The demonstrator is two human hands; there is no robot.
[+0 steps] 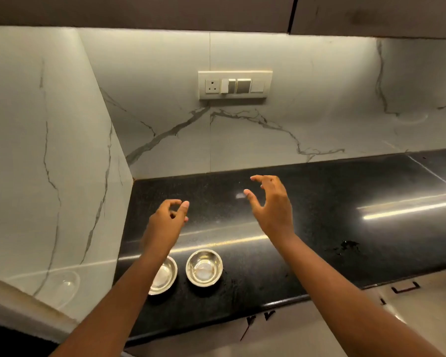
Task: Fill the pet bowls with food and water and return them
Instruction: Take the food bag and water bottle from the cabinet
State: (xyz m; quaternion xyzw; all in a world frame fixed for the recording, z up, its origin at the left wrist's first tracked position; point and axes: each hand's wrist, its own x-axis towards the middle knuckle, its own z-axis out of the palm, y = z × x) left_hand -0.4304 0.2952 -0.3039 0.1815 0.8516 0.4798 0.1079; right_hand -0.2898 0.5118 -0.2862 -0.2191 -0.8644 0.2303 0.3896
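Two small steel pet bowls stand side by side near the front edge of the black counter [319, 202]. The right bowl [204, 267] shows its shiny bare inside. My left forearm covers part of the left bowl [165, 275]. Both hands are raised above the counter, beyond the bowls, and hold nothing. My left hand [166, 222] has loosely curled fingers with the thumb near the fingertips. My right hand [272, 204] is spread, its fingers bent like a claw.
A marble-look wall rises on the left and behind the counter, with a switch and socket plate [234, 85] on the back wall. Dark upper cabinets hang overhead. A wet patch [345, 247] lies on the counter at right. Drawer fronts with a handle [406, 288] sit below.
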